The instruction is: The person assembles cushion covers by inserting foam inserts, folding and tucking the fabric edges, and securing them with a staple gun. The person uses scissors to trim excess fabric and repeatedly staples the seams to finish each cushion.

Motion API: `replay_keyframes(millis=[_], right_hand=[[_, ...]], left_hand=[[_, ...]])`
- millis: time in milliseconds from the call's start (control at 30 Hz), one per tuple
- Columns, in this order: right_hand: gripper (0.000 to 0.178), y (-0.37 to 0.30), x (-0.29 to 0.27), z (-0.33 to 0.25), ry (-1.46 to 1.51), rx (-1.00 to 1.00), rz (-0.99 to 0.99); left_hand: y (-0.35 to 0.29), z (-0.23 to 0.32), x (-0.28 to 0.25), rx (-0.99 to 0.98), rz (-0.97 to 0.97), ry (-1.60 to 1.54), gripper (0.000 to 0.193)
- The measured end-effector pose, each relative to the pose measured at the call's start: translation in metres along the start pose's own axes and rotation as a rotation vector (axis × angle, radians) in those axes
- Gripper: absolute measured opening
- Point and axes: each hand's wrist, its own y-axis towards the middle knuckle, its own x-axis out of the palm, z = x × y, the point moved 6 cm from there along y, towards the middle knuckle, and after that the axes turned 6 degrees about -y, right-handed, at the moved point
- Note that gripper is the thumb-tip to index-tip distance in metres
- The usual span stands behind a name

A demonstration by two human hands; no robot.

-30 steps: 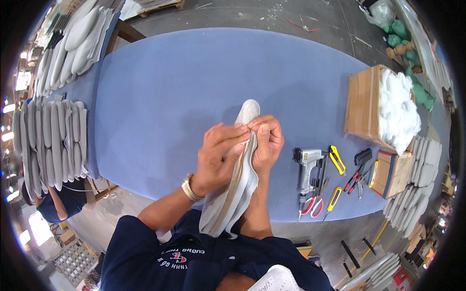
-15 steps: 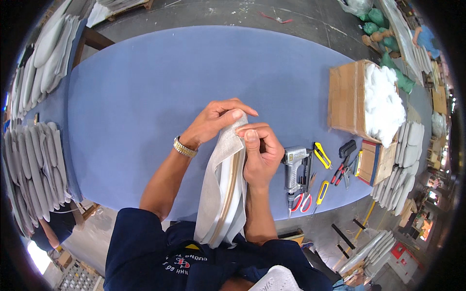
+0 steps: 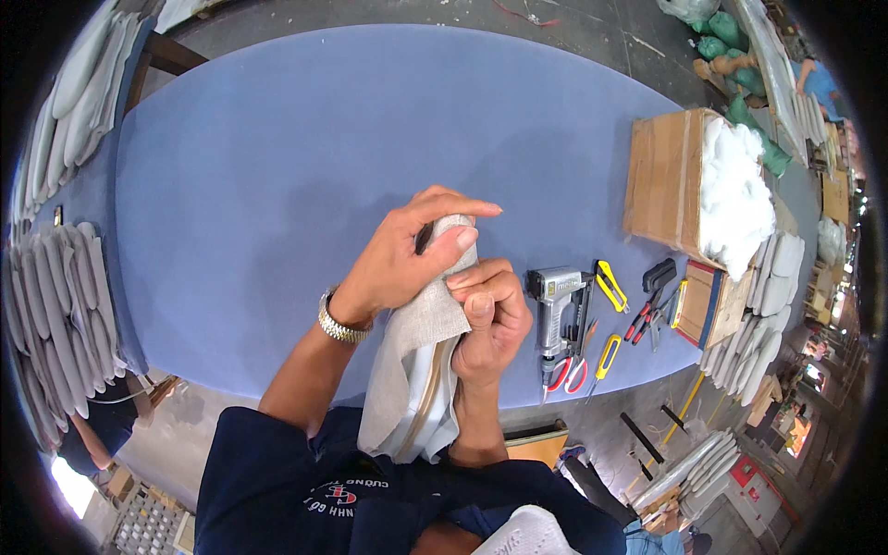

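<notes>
With clamped fingers, the left hand [image 3: 404, 248] gripped the grey cloth [image 3: 425, 317] at its far end, the right hand [image 3: 490, 326] its edge. Even tension likely prevented wrinkles.

Woven cloth, matt and slightly rough, on the cover [image 3: 435, 314]; smooth, pale surface (exact material unclear) on the inner strip [image 3: 420, 372]. Matt blue cloth over the table [image 3: 231, 185]. Silvery metal with dull shine on the staple gun [image 3: 557, 314]; glossy metal on the wristwatch [image 3: 340, 324]. Matt brown cardboard for the box [image 3: 663, 180]; soft, fluffy white fibre for the stuffing [image 3: 735, 199].
</notes>
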Motion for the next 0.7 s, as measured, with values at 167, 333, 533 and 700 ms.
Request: replay_keyframes(millis=[167,333,533,700], right_hand=[[0.03,-0.007,-0.009,0.004,0.058,0.036,0.017],[0.031,-0.009,-0.018,0.007,0.075,0.03,0.04],[0.028,-0.004,-0.034,0.016,0.049,0.038,0.048],[0.022,-0.005,-0.075,0.019,-0.178,-0.021,-0.022]], left_hand=[[-0.005,0.008,0.013,0.004,0.044,0.049,0.049],[-0.004,0.008,0.021,-0.061,0.059,0.05,0.06],[0.003,-0.002,0.032,-0.059,0.043,0.099,0.063],[0.008,-0.009,0.039,-0.023,0.071,0.136,0.066]])
